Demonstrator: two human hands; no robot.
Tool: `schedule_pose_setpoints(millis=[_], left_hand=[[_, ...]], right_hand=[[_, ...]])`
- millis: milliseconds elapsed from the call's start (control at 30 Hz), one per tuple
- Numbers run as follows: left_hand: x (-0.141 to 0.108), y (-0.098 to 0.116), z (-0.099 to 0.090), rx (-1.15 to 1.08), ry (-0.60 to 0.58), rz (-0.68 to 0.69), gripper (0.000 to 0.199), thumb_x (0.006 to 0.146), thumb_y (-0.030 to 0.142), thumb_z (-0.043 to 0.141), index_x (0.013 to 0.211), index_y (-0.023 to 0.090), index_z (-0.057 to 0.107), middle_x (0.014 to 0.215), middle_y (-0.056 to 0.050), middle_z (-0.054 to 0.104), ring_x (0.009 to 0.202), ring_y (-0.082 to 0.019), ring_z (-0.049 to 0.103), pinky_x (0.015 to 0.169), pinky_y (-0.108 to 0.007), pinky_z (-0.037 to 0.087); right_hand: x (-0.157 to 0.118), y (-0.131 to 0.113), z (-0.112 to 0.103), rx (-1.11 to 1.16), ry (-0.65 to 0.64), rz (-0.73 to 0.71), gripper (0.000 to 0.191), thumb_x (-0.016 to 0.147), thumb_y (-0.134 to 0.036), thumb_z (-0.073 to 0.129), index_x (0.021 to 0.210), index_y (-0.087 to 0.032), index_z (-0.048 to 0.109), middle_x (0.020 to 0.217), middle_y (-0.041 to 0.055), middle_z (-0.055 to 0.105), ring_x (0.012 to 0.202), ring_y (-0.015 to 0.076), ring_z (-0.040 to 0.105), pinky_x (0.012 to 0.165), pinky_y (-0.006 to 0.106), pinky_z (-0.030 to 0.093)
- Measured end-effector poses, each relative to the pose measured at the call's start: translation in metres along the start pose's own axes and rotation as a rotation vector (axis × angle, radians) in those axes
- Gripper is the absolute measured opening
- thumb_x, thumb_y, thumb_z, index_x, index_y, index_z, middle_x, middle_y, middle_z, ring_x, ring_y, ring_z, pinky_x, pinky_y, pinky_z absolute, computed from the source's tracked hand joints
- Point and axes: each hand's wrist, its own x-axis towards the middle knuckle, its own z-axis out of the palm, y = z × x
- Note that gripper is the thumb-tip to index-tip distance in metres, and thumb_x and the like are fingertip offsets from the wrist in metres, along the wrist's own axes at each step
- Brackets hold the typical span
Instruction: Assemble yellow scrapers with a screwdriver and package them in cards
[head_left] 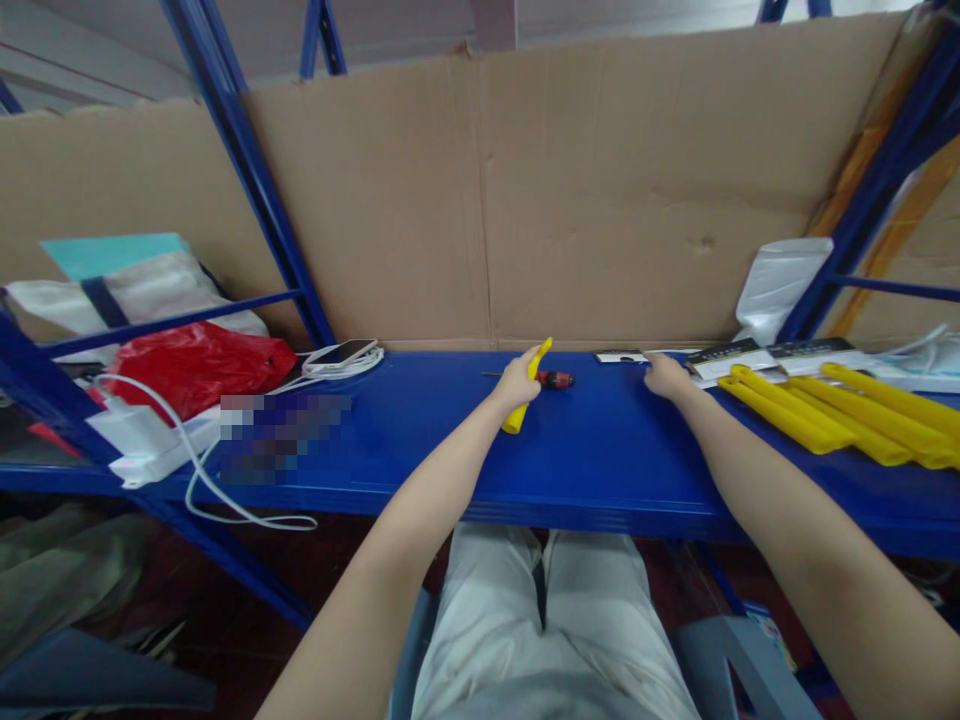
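While left hand (519, 380) holds one sleeve (514, 417), right hand (666, 376), grip unclear, touches one card (619, 357).

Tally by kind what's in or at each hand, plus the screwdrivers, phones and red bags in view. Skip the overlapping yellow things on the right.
Yellow piece, in the left hand: 1
Card, at the right hand: 1
Screwdriver: 1
Phone: 1
Red bag: 1
Total: 5
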Motion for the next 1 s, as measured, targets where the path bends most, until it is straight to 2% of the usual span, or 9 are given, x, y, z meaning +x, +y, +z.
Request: schedule_pose_setpoints(millis=[67, 133, 267, 433, 633, 800, 900, 1000], left_hand=[[0.000, 0.000, 0.000, -0.067, -0.048, -0.109, 0.088, 0.067, -0.008, 0.051, 0.149, 0.020, 0.032, 0.125, -0.014, 0.059, 0.094, -0.022, 0.065, 0.075, -0.030, 0.055], [0.000, 0.000, 0.000, -0.123, -0.075, -0.173, 0.090, 0.068, -0.007, 0.051, 0.150, 0.022, 0.029, 0.123, -0.014, 0.060, 0.079, -0.018, 0.067, 0.060, -0.024, 0.053], [0.004, -0.002, 0.003, -0.193, -0.080, -0.190, 0.091, 0.068, -0.007, 0.049, 0.151, 0.022, 0.025, 0.121, -0.015, 0.059, 0.063, -0.012, 0.064, 0.045, -0.017, 0.043], [0.007, -0.006, 0.004, -0.193, -0.078, -0.196, 0.093, 0.069, -0.007, 0.049, 0.152, 0.023, 0.022, 0.121, -0.015, 0.058, 0.058, -0.010, 0.063, 0.043, -0.017, 0.041], [0.007, -0.005, 0.004, -0.193, -0.087, -0.199, 0.095, 0.068, -0.007, 0.050, 0.152, 0.024, 0.022, 0.126, -0.016, 0.056, 0.062, -0.011, 0.064, 0.043, -0.016, 0.041], [0.006, -0.005, 0.004, -0.182, -0.088, -0.193, 0.094, 0.068, -0.008, 0.049, 0.152, 0.025, 0.022, 0.124, -0.015, 0.057, 0.061, -0.010, 0.063, 0.043, -0.016, 0.041], [0.006, -0.004, 0.004, -0.169, -0.089, -0.189, 0.094, 0.068, -0.008, 0.050, 0.152, 0.024, 0.021, 0.124, -0.015, 0.056, 0.055, -0.008, 0.060, 0.041, -0.017, 0.041], [0.005, -0.003, 0.003, -0.166, -0.093, -0.193, 0.093, 0.069, -0.007, 0.049, 0.152, 0.023, 0.021, 0.122, -0.014, 0.058, 0.054, -0.008, 0.059, 0.040, -0.017, 0.040]], right_hand=[[0.005, 0.008, 0.006, -0.034, -0.047, 0.012, 0.060, 0.076, -0.005, 0.047, 0.136, -0.007, 0.050, 0.137, 0.0208, 0.052, 0.126, 0.0303, 0.051, 0.104, 0.042, 0.040], [0.008, 0.009, 0.011, -0.037, -0.081, 0.004, 0.063, 0.076, -0.004, 0.045, 0.139, -0.006, 0.047, 0.139, 0.0207, 0.050, 0.129, 0.0298, 0.048, 0.107, 0.042, 0.037], [0.013, 0.006, 0.018, -0.005, -0.093, -0.019, 0.062, 0.079, -0.007, 0.041, 0.141, -0.006, 0.043, 0.145, 0.0204, 0.043, 0.135, 0.0302, 0.041, 0.110, 0.047, 0.033], [0.018, 0.009, 0.024, -0.017, -0.049, -0.036, 0.056, 0.081, -0.018, 0.044, 0.137, -0.014, 0.048, 0.142, 0.0175, 0.048, 0.131, 0.0320, 0.045, 0.106, 0.055, 0.035], [0.018, 0.004, 0.021, -0.086, -0.099, 0.004, 0.048, 0.085, -0.026, 0.042, 0.130, -0.016, 0.054, 0.138, 0.0171, 0.051, 0.126, 0.0311, 0.049, 0.104, 0.054, 0.038], [0.011, -0.003, 0.015, -0.148, -0.139, -0.018, 0.049, 0.089, -0.021, 0.033, 0.131, -0.007, 0.052, 0.139, 0.0224, 0.049, 0.128, 0.0326, 0.047, 0.104, 0.051, 0.037], [0.009, -0.005, 0.012, -0.182, -0.145, -0.034, 0.048, 0.089, -0.016, 0.031, 0.130, -0.002, 0.054, 0.138, 0.0246, 0.049, 0.128, 0.0319, 0.047, 0.104, 0.044, 0.039], [0.007, -0.005, 0.011, -0.210, -0.125, -0.080, 0.046, 0.087, -0.010, 0.034, 0.125, -0.003, 0.058, 0.134, 0.0238, 0.053, 0.125, 0.0307, 0.051, 0.101, 0.039, 0.041]])
